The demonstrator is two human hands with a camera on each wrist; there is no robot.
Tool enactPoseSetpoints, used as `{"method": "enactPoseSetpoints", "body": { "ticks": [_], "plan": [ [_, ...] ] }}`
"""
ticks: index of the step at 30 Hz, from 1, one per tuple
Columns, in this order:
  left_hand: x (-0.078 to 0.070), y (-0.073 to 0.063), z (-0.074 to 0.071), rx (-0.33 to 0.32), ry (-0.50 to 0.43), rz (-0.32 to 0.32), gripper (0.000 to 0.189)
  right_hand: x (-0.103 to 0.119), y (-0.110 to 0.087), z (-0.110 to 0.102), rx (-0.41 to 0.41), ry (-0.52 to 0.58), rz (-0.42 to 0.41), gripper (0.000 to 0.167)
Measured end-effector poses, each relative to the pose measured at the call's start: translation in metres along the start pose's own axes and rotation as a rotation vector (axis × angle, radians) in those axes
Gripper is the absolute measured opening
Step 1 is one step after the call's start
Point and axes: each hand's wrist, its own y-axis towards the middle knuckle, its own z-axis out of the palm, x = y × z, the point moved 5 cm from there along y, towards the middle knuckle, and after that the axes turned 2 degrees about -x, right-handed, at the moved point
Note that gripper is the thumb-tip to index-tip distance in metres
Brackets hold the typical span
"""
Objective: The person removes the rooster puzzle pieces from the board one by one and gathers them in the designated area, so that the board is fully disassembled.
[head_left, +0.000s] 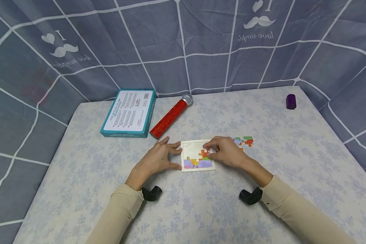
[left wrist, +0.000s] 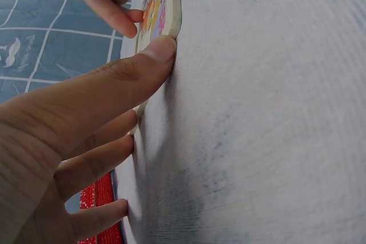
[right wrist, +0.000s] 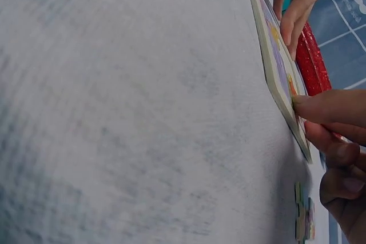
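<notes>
We see the puzzle tray point(head_left: 191, 149) lying flat on the table point(head_left: 198, 213), between our two hands. Our left hand point(head_left: 158, 156) spreads wide along its left side: the thumb touches the near corner, two fingertips meet the same edge farther up, and nothing is enclosed between them. Our right hand point(head_left: 228, 151) reaches over the tray's right edge, thumb and forefinger set a narrow gap apart. Its thumb tip comes down at the right side of an orange piece point(head_left: 203, 153); we cannot tell whether the fingers pinch anything. Along the near side of the tray, lilac and yellow pieces point(head_left: 198, 164) fill the frame, while the far left part shows bare. Just right of our right hand, loose pieces point(head_left: 248, 141) lie on the cloth, partly hidden by it.
</notes>
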Motion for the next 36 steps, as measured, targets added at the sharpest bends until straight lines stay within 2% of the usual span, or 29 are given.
{"method": "enactPoseSetpoints", "body": {
  "ticks": [9,22,31,36],
  "plan": [
    [0.000,0.000,0.000,0.003,0.008,0.000,0.067,-0.002,0.000,0.000,-0.034,0.033,0.045,0.032],
    [-0.002,0.000,-0.001,0.005,0.009,-0.009,0.067,-0.004,-0.001,-0.001,-0.036,0.029,0.035,0.024],
    [-0.001,0.000,0.001,-0.001,0.005,-0.008,0.066,-0.012,-0.003,-0.002,-0.029,0.173,0.080,0.014],
    [-0.001,0.001,0.000,0.000,0.006,-0.007,0.066,-0.008,-0.002,0.000,-0.015,0.141,0.070,0.023]
  ]
}}
